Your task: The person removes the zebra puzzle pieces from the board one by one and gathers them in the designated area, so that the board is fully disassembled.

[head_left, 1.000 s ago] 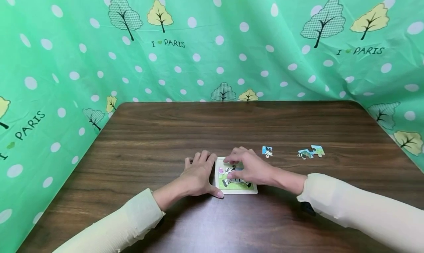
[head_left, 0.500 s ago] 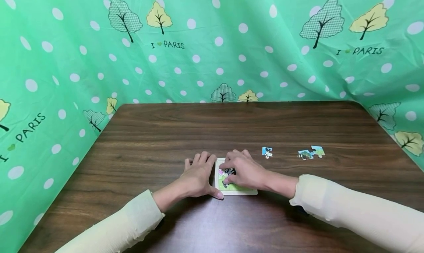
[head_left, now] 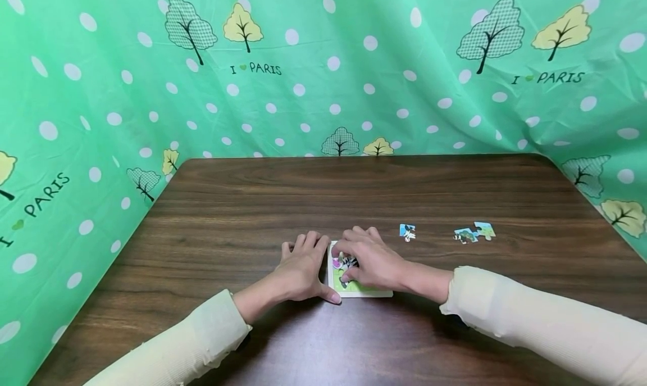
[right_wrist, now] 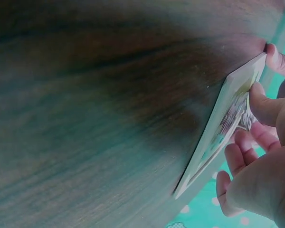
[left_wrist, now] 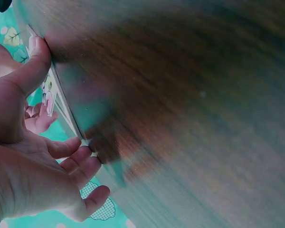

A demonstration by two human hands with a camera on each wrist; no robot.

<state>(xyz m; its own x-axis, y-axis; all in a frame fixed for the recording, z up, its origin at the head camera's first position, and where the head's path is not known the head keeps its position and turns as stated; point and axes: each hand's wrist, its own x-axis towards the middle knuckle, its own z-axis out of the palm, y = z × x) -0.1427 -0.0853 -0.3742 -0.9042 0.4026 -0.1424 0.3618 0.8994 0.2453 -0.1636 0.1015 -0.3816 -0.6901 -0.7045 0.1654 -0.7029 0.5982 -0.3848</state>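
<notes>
a: from left, where are the hands?
b: a person's left hand (head_left: 303, 268) spreads its fingers wide along the left edge of a zebra puzzle board (head_left: 361, 294), thumb at the near corner; the board lies flat on a wood-grain table (head_left: 242, 195). over it, the right hand (head_left: 376, 257) has thumb and forefinger narrowed about a zebra-print piece (head_left: 349, 261), seemingly pinched and tilted off the board.
a: how will that piece handle?
b: light, stiff and thin, by its look; perhaps slick on the printed face, its knobs easily bent. opposite edges look the best hold; the board, likely light enough to slide, wants steadying at its rim.
a: farther right?
b: a blue-cornered piece (head_left: 407, 232), then a darker piece (head_left: 465, 236) just beside a yellow-green piece (head_left: 485, 231); whether those two interlock, i cannot tell.
a: any writing?
b: "i [heart] paris," three times across the green cloth (head_left: 303, 110): far left, left of center, right. no brand is legible.
</notes>
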